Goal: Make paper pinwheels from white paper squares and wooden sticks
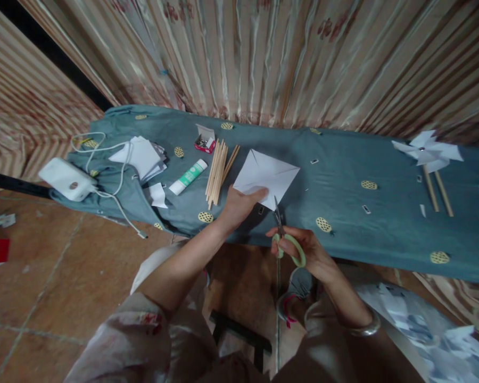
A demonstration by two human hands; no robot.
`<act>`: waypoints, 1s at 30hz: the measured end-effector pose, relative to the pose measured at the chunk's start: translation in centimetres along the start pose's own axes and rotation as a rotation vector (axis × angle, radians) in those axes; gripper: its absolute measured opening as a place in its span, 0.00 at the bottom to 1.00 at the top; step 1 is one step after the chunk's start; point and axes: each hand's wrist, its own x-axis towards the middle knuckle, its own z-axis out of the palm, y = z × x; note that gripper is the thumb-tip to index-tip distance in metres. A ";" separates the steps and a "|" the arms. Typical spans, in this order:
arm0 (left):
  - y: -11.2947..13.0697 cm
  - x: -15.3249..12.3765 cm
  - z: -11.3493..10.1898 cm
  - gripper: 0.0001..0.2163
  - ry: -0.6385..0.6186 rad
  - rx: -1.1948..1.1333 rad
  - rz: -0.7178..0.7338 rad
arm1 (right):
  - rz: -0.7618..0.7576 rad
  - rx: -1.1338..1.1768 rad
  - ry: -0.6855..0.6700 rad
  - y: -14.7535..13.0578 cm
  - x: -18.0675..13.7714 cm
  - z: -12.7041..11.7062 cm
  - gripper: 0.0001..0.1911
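My left hand (243, 205) grips a square sheet of white paper (269, 173) by its near left edge, thumb on top. Cuts or creases run in from the paper's corners. In my right hand (301, 244) is a pair of scissors (279, 218) with light green handles, fingers through the loops. The blade tips meet the paper's near corner. Just left of the sheet lie several wooden sticks (217, 173), and beyond them a glue stick (188, 176) with a green label. A small red and white box (205, 139) of metal pins stands open behind it.
A stack of white paper (143, 159) and a paper scrap (158, 195) lie left on the teal cloth (343, 165). At the far left sits a white power bank (67, 179) with a cable. White paper pinwheels (423, 150) on sticks lie at the right. A curtain (243, 58) hangs behind.
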 end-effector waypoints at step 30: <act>0.0 -0.3 0.3 0.16 -0.050 -0.016 -0.047 | 0.042 0.034 0.052 0.1 0.1 0.2 0.23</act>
